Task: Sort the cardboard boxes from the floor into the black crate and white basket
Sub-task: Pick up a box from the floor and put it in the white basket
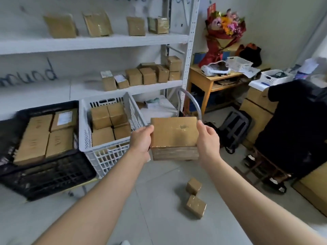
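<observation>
I hold a taped cardboard box (174,137) in the air between both hands, just right of the white basket (106,156). My left hand (142,141) grips its left side and my right hand (208,138) grips its right side. The white basket holds several small boxes. Left of it, the black crate (47,179) holds several larger flat boxes. Two small cardboard boxes (194,186) (196,206) lie on the grey floor below the held box.
White shelves (95,43) behind the crates carry more boxes. A wooden table (208,80) with flowers and small baskets stands at the right. A grey backpack (235,128), a black chair (297,124), shoes and large cartons crowd the right side.
</observation>
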